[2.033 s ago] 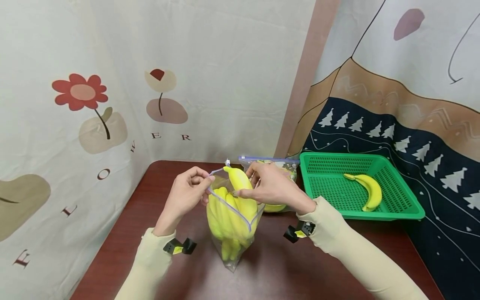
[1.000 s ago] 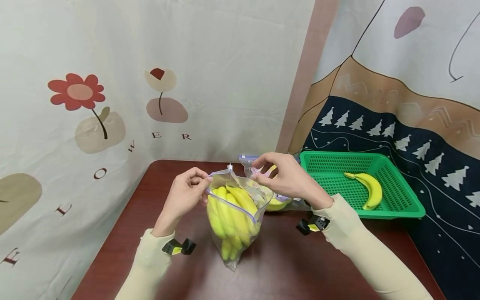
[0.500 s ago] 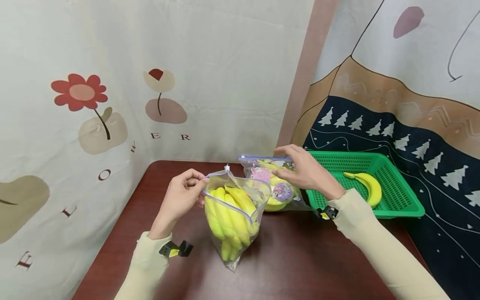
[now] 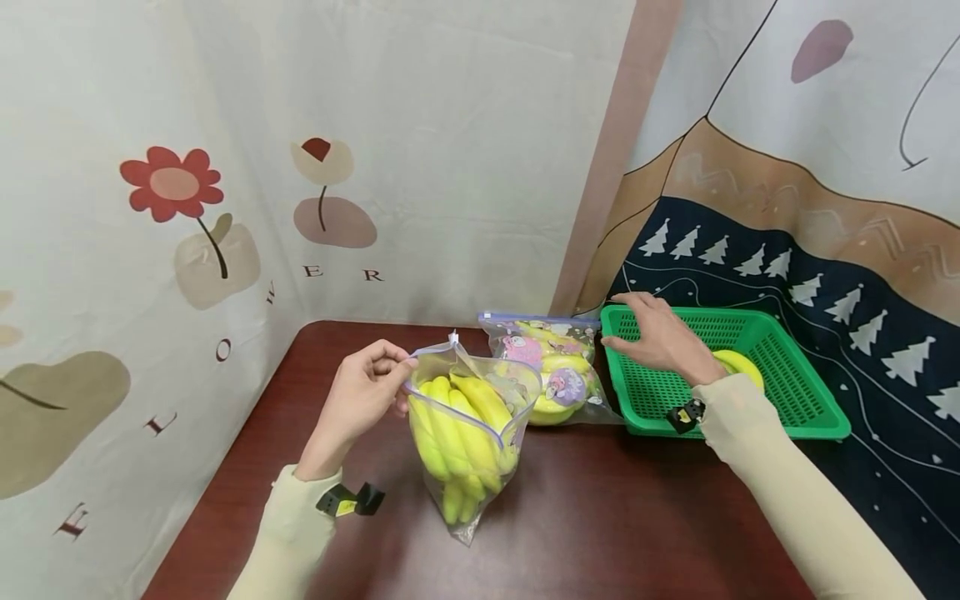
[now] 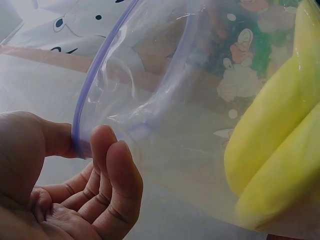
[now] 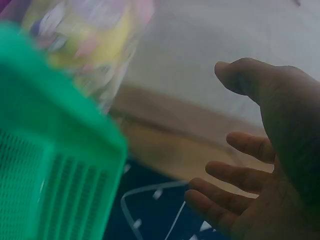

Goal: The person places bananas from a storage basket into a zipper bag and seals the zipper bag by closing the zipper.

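Observation:
My left hand (image 4: 365, 385) pinches the purple-edged rim of a clear zip bag (image 5: 165, 175) between thumb and fingers. The bag stands on the table with its mouth spread apart. Several yellow bananas (image 4: 459, 433) fill it. In the head view my right hand (image 4: 660, 335) hovers over the left part of a green plastic basket (image 4: 813, 417), fingers spread and holding nothing. One banana (image 4: 741, 367) lies in the basket, partly hidden by my right wrist. The right wrist view shows the same hand (image 6: 260, 165) beside the basket's corner.
Behind the held bag, a second zip bag (image 4: 566, 387) with cartoon prints and bananas inside lies against the basket's left side. The brown table (image 4: 600, 517) meets a printed cloth backdrop (image 4: 450, 167) at the back and sides.
My right hand let go of a banana in the bag and moved right, past the second bag, to over the basket. My left hand has kept its pinch on the rim.

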{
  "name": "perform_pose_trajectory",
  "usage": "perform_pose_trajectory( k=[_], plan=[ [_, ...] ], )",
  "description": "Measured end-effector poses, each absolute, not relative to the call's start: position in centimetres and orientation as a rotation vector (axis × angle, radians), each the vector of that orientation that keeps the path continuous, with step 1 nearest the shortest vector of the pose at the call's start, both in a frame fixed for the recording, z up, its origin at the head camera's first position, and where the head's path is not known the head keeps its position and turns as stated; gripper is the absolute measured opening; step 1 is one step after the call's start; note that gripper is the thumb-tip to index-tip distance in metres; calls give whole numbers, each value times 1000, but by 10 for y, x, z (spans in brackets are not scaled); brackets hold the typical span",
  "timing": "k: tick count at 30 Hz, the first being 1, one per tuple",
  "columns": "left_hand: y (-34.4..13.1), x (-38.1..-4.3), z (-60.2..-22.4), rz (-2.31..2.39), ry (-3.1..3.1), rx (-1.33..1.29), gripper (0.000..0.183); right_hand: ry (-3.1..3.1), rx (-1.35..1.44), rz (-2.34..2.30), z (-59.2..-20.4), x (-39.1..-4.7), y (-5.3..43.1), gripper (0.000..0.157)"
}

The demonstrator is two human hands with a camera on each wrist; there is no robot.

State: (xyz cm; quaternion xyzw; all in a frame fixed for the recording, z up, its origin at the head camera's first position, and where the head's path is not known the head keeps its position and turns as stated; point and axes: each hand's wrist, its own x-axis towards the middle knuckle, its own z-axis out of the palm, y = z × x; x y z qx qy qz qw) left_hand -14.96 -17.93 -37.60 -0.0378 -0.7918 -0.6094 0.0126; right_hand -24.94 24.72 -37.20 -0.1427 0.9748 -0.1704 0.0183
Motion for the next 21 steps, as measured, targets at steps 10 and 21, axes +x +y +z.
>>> perform_pose_trajectory(
  k=[10, 21],
  plan=[
    [-181, -148, -377, -1891, -2478, -99, 19, 2984, -314, -415, -392, -268, 295, 86],
    [-181, -148, -378, -1907, -2467, -107, 17, 2880, -95, -357, -416, -285, 363, 93]
  ],
)
